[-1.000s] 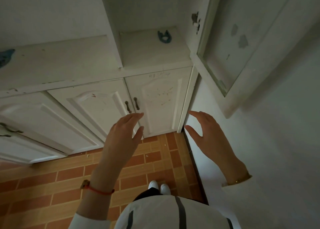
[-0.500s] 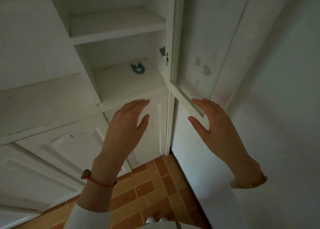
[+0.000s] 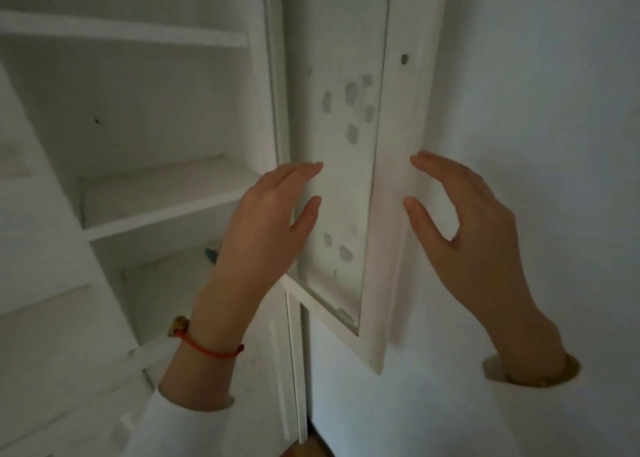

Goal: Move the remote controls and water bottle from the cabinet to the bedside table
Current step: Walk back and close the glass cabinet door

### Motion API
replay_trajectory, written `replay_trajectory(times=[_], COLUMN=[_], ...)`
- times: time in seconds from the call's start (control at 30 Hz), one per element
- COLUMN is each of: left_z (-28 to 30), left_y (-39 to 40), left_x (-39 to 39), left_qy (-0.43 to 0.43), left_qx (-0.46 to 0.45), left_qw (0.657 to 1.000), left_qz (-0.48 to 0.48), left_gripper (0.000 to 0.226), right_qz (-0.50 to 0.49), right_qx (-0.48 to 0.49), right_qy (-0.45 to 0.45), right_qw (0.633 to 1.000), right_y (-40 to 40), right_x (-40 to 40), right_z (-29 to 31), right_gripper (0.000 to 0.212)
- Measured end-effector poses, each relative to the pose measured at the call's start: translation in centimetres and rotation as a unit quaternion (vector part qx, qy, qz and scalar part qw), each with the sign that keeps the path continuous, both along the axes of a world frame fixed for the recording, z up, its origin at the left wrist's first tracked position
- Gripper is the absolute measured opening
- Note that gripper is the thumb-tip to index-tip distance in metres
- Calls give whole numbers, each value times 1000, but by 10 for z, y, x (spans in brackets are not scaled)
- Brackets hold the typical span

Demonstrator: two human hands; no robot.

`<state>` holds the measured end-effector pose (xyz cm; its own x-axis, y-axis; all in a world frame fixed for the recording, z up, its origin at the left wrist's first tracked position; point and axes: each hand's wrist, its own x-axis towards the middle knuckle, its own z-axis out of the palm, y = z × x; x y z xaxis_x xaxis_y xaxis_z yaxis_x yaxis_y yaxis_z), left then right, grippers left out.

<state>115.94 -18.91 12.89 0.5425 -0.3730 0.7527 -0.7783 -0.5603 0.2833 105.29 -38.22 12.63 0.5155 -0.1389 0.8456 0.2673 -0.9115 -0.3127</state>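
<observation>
Your left hand [image 3: 266, 228] and right hand [image 3: 474, 242] hover with fingers spread and holding nothing, either side of the white cabinet's [image 3: 166, 193] open glass-panelled door [image 3: 346, 179]. The shelves in view hold no remotes or bottle; only a small blue object [image 3: 212, 254] peeks beside your left wrist.

No readable text, labels or numbers anywhere in view.
</observation>
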Motion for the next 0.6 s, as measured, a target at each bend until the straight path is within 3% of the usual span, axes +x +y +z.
replay_trajectory(times=[0.27, 0.6], left_z=[41, 37], left_y=[-28, -80], left_x=[4, 17], left_qy=[-53, -27], left_qx=[-42, -52], left_qw=[996, 996], left_qz=[-55, -71], left_gripper=[41, 53], right_qz=[-34, -31], right_qx=[7, 35], right_qy=[-47, -27], right_qw=[998, 999], right_y=[-22, -43], right_x=[1, 44], right_z=[32, 42], right_gripper=[42, 46])
